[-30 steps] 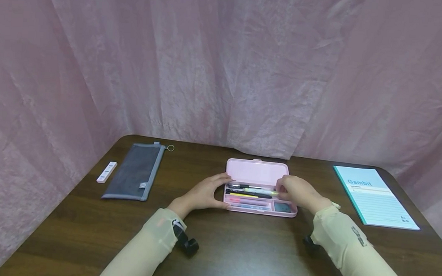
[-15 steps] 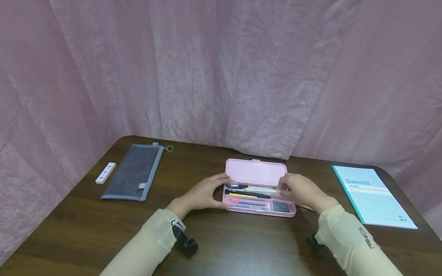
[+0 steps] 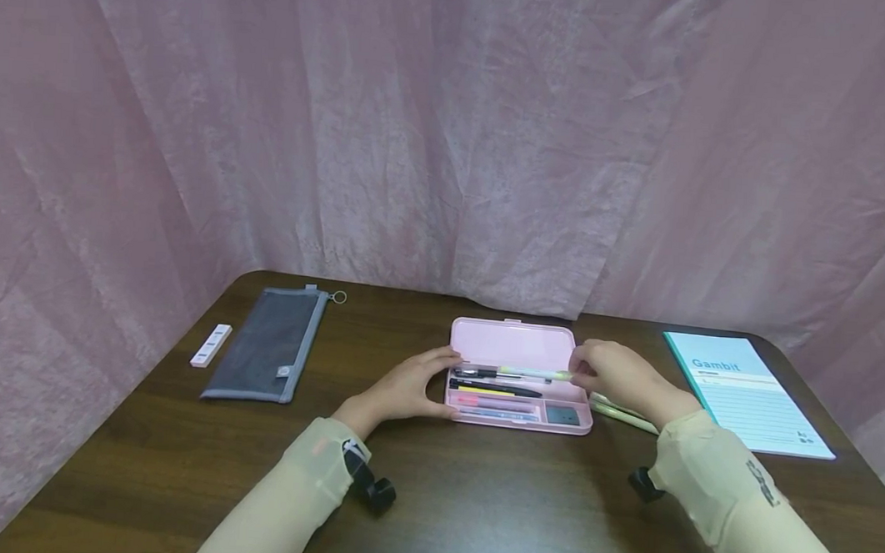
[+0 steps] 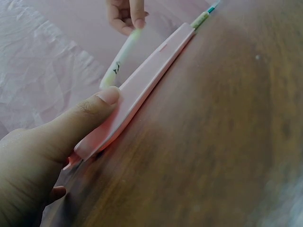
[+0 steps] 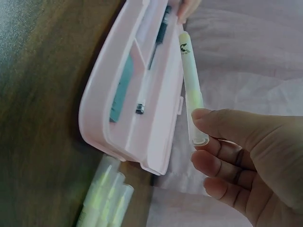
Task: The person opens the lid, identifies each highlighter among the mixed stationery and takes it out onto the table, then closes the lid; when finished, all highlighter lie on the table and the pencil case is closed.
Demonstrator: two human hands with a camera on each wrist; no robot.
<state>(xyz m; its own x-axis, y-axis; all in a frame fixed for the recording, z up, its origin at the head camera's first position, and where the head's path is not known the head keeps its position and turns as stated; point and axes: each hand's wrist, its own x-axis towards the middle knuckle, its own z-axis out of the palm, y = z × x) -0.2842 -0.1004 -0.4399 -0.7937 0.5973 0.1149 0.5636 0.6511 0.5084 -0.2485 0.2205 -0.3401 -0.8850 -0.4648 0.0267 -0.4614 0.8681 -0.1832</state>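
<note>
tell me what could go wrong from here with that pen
The right hand pinches the pale pen near one end, so it might tilt or slip. Three similar pens lie loose beside the pink case, close to that hand, so a careless brush could perhaps roll them away.

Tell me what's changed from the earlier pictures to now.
The right grip has moved rightward; the pale marker it pinches has risen and shifted right over the open pink case. The yellow-green pens beside the case's right end have come into view. The left grip stays on the case's left end; the mesh pouch and notebook haven't moved.
</note>
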